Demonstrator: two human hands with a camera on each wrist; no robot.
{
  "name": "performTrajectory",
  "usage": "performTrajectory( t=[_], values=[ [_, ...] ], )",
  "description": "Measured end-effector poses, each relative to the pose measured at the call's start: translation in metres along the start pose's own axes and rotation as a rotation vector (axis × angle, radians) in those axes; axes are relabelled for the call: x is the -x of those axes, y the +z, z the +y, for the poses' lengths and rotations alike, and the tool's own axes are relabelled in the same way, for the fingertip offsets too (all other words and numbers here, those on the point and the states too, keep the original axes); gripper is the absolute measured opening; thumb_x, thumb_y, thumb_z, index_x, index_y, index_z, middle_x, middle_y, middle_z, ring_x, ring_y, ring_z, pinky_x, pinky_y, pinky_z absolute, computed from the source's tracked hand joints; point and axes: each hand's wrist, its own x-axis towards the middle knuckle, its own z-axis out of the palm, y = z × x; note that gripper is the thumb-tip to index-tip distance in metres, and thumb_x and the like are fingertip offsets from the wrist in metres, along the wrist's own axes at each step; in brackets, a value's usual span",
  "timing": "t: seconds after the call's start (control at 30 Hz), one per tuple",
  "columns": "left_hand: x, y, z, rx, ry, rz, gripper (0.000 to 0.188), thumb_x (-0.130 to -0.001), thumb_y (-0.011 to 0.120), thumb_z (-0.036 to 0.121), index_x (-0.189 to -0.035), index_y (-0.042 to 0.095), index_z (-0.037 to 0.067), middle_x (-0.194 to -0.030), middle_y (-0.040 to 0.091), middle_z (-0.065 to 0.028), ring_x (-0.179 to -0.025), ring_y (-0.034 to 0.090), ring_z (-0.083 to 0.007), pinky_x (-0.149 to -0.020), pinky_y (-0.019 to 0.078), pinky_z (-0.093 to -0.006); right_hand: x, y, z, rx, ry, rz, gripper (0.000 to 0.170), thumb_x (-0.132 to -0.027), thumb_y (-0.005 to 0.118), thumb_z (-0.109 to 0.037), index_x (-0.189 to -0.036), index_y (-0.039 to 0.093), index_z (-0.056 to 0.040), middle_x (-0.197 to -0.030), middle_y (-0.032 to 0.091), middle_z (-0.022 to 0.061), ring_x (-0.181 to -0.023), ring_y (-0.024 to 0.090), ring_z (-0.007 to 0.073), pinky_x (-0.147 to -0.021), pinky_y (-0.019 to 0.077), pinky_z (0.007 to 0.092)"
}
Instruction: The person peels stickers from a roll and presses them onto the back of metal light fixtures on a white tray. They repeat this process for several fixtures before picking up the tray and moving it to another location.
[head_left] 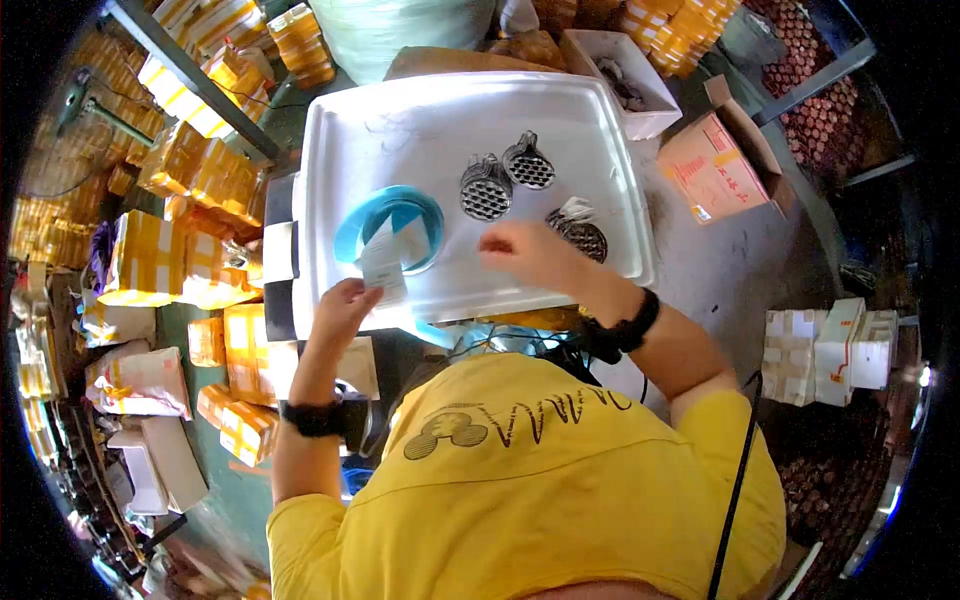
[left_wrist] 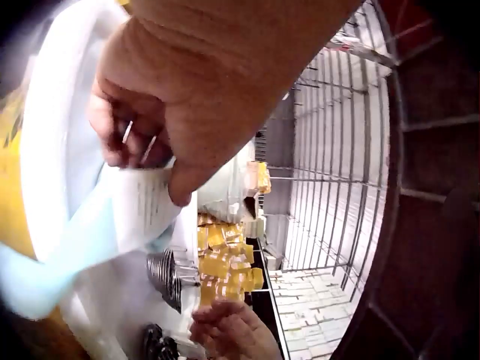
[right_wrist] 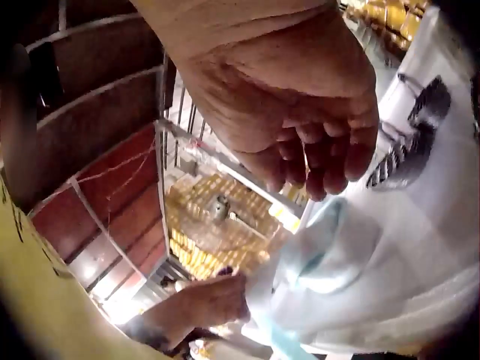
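Paper label (head_left: 384, 274), white and printed, sat pinched in the left hand (head_left: 345, 303), by the sky-blue ring-shaped roll (head_left: 350, 238) on the glossy white bench (head_left: 390, 130); right hand (head_left: 528, 252) empty, loosely curled, and one hard tug risked a tear

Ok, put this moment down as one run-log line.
left grip: pinches printed white strip | right grip: empty, over white tabletop | blue roll: on tabletop | three dark bundles: on tabletop
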Motion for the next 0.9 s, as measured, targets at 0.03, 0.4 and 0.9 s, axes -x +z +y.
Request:
performTrajectory(
  t=[0.03,0.4,0.9],
  values=[
    [-0.003,0.007,-0.004,0.176,-0.033,-0.033,0.036,-0.079,0.062,0.027,-0.098,0.057,-0.003,-0.085,0.062,-0.0096,-0.075,0.058,-0.0171,-0.062,0.0459,-0.0276,-0.01,0.018,0.006,-0.142,0.027,-0.084,0.028,-0.078,0.061,-0.017,-0.098,0.052,0.0007,-0.092,0.061,0.0129,-0.083,0.058,0.0176,-0.074,0.0453,0.0285],
    [-0.013,0.048,0.023,1.116,-0.145,-0.357,0.044,-0.089,0.042,0.032,-0.117,0.04,-0.002,-0.104,0.054,-0.0127,-0.086,0.057,-0.0229,-0.07,0.0487,-0.0331,-0.043,0.077,-0.003,-0.209,-0.117,0.059,0.032,-0.074,0.06,-0.008,-0.104,0.051,-0.0011,-0.088,0.06,0.0144,-0.081,0.059,0.0222,-0.071,0.047,0.0306],
    [-0.021,0.057,0.034,1.13,-0.157,-0.169,0.039,-0.092,0.038,0.025,-0.118,0.038,-0.005,-0.103,0.052,-0.012,-0.092,0.052,-0.0229,-0.079,0.0414,-0.035,-0.042,0.069,-0.006,-0.162,-0.136,0.188,0.014,-0.072,0.06,-0.007,-0.085,0.061,-0.0027,-0.082,0.062,0.0148,-0.075,0.061,0.0284,-0.067,0.048,0.0336]
  ],
)
